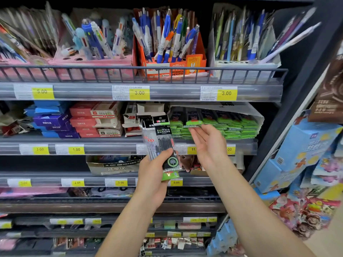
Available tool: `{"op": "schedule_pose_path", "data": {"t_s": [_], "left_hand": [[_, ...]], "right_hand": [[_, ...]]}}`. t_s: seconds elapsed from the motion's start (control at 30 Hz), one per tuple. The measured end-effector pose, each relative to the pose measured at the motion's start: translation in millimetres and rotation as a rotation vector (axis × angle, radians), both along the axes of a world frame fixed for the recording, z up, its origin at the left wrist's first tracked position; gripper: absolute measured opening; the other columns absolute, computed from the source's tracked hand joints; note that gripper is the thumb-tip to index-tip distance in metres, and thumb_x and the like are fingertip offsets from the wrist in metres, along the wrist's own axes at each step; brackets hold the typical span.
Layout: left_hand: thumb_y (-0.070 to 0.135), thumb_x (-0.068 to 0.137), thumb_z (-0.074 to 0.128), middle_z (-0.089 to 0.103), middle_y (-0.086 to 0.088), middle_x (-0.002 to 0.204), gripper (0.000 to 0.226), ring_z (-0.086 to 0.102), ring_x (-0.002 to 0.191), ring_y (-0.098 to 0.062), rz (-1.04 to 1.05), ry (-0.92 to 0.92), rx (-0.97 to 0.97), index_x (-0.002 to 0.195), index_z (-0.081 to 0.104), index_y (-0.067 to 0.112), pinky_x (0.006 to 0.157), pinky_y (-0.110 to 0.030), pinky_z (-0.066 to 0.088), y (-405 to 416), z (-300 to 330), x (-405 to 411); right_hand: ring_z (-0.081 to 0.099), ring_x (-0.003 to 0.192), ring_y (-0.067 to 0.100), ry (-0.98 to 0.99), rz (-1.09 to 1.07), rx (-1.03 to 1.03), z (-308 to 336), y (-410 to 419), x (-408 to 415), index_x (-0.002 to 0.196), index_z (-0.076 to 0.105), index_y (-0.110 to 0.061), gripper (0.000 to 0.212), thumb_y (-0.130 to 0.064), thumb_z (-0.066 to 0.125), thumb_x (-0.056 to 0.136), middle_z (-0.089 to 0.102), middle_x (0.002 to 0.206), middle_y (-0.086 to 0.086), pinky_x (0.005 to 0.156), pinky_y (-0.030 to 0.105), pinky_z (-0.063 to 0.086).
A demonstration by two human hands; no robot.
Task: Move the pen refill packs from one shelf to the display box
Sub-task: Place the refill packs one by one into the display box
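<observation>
My left hand (pixel 155 175) grips a fan of several black pen refill packs (pixel 160 138), upright in front of the middle shelf; a green-ended pack sits at the bottom of the bundle. My right hand (pixel 207 143) reaches toward the white display box (pixel 258 115), fingertips pinching the green end of one pack (pixel 194 124) at the box's front. The box lies on its side on the middle shelf and holds rows of green-topped refill packs (pixel 233 127). Whether the pinched pack rests on the stack or is lifted, I cannot tell.
The top shelf holds pens in pink (pixel 92 62), orange (pixel 196 62) and white boxes behind a wire rail (pixel 141 68). Small blue and red cartons (pixel 74 121) fill the middle shelf's left. A cardboard box (pixel 111 166) sits one shelf below. Hanging blue packages (pixel 300 151) crowd the right.
</observation>
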State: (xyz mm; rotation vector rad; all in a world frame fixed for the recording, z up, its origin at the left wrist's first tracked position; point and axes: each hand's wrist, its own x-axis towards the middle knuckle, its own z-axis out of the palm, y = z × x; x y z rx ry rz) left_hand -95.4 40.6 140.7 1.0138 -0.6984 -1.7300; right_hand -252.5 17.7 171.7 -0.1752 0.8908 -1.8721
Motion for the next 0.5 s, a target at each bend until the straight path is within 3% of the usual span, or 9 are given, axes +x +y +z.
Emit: {"op": "schedule_pose_path", "data": {"t_s": [0.07,0.13,0.23,0.33,0.43,0.5], "left_hand": [[0.026,0.088,0.082,0.078,-0.01,0.121,0.048,0.067,0.124,-0.034,-0.002,0.013,0.01,0.131,0.066,0.014,0.09,-0.044,0.049,-0.4,-0.5,-0.2],[0.026,0.09,0.08,0.077,-0.011,0.123,0.05,0.068,0.12,-0.032,-0.004,0.021,0.018,0.134,0.064,0.012,0.088,-0.042,0.049,-0.4,-0.9,-0.7],[0.023,0.093,0.076,0.079,-0.011,0.111,0.042,0.073,0.101,-0.027,-0.018,0.024,0.021,0.131,0.067,0.007,0.084,-0.038,0.053,-1.7,1.6,-3.0],[0.022,0.095,0.073,0.079,-0.011,0.1,0.035,0.074,0.085,-0.023,-0.048,0.029,0.013,0.126,0.069,0.006,0.073,-0.035,0.055,-1.2,4.4,-4.9],[0.023,0.098,0.068,0.078,-0.012,0.101,0.029,0.072,0.086,-0.024,-0.055,0.039,0.006,0.121,0.071,0.007,0.076,-0.037,0.054,-1.0,4.4,-4.3],[0.023,0.099,0.065,0.079,-0.013,0.103,0.023,0.073,0.088,-0.024,-0.058,0.054,0.002,0.115,0.074,0.009,0.077,-0.037,0.054,-1.5,5.1,-2.0]], "right_hand": [[0.072,0.103,0.029,0.04,0.024,0.011,-2.5,1.8,-4.0,0.113,0.065,0.008,0.019,-0.001,0.065,0.095,0.071,0.111,0.021,0.087,0.033,0.061],[0.072,0.089,0.022,0.151,0.02,0.07,-7.1,5.8,-4.2,0.101,0.069,0.005,0.011,-0.001,0.069,0.092,0.07,0.097,0.014,0.077,0.028,0.061],[0.07,0.075,0.019,0.262,0.015,0.07,-7.5,6.7,-2.3,0.091,0.072,0.001,0.003,-0.002,0.072,0.09,0.069,0.084,0.01,0.07,0.023,0.058],[0.075,0.089,0.023,0.223,0.048,0.015,1.3,-0.1,-2.5,0.106,0.069,0.005,0.014,-0.002,0.068,0.093,0.073,0.097,0.015,0.077,0.026,0.06],[0.073,0.103,0.026,0.173,0.045,0.025,3.0,0.4,-6.7,0.122,0.064,0.003,0.026,-0.005,0.063,0.098,0.073,0.113,0.016,0.09,0.032,0.06],[0.073,0.103,0.025,0.283,0.054,0.058,-1.2,10.6,-5.2,0.12,0.066,-0.003,0.023,-0.01,0.063,0.098,0.074,0.112,0.013,0.091,0.036,0.06]]}}
